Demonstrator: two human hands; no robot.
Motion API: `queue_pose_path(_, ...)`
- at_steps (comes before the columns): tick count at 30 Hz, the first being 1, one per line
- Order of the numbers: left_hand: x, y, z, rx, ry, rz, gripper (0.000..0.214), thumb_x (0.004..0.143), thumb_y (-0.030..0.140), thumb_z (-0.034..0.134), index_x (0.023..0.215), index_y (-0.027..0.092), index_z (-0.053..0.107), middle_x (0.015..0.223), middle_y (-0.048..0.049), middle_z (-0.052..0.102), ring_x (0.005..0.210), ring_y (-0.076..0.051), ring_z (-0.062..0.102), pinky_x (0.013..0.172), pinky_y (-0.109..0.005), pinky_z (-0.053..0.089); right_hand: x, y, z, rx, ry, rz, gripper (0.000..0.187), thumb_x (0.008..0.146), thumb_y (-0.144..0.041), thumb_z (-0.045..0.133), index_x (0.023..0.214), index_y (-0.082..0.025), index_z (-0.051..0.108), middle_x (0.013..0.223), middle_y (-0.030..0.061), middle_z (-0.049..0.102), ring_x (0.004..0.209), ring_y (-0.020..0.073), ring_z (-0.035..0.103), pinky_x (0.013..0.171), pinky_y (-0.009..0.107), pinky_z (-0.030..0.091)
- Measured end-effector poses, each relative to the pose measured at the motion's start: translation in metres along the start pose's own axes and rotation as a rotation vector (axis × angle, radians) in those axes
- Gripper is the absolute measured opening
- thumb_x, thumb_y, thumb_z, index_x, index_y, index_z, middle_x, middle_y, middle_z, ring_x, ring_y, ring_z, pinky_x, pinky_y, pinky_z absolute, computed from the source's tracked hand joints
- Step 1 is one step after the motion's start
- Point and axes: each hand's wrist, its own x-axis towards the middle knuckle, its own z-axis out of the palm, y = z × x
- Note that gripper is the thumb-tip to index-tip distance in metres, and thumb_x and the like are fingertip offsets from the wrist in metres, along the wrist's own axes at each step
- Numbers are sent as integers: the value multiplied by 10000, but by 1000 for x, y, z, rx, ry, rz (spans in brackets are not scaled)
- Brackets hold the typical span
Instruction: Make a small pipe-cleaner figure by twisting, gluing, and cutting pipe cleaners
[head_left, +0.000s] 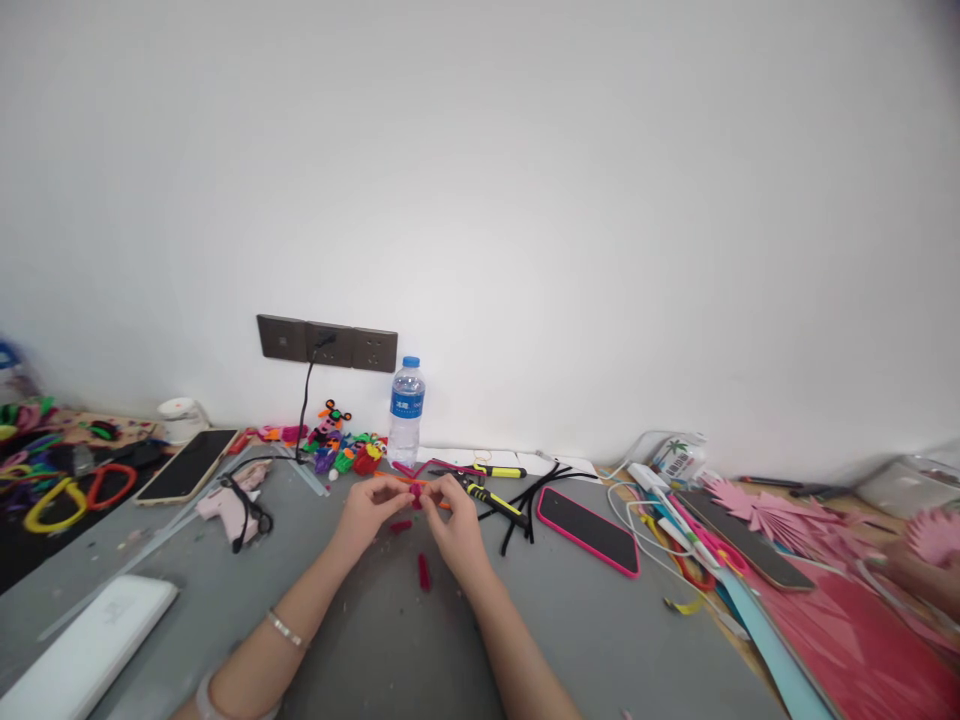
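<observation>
My left hand (369,512) and my right hand (454,520) meet over the grey mat, fingers pinched on a small magenta pipe cleaner piece (416,491) between them. Its exact shape is partly covered by my fingertips. Two short dark pink pipe cleaner pieces lie below my hands, one (401,526) close by and another (424,573) nearer to me. Just beyond my right hand are pliers (496,503) with yellow and black handles. Several black pipe cleaners (531,500) lie crossed to the right of them.
A water bottle (406,415) stands against the wall beside colourful pipe cleaner figures (360,450). A pink glue gun (231,512), with its cord, and a white box (90,645) lie left. A pink-edged phone (589,530) lies right. Another person's hand (919,575) shows at far right near pink folded paper.
</observation>
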Motion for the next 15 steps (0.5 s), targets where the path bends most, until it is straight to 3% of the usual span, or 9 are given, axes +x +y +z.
queue_pose_path(15,-1,1,1,45,24,-30,184,609,302,768,655,143,686,629,-22,705,590,-164,644,603,-255,512,-1,-4,-1,-10,10,6,130,819,-149,513,704,-206,534,725,10,553,695,166,520,668,285,424)
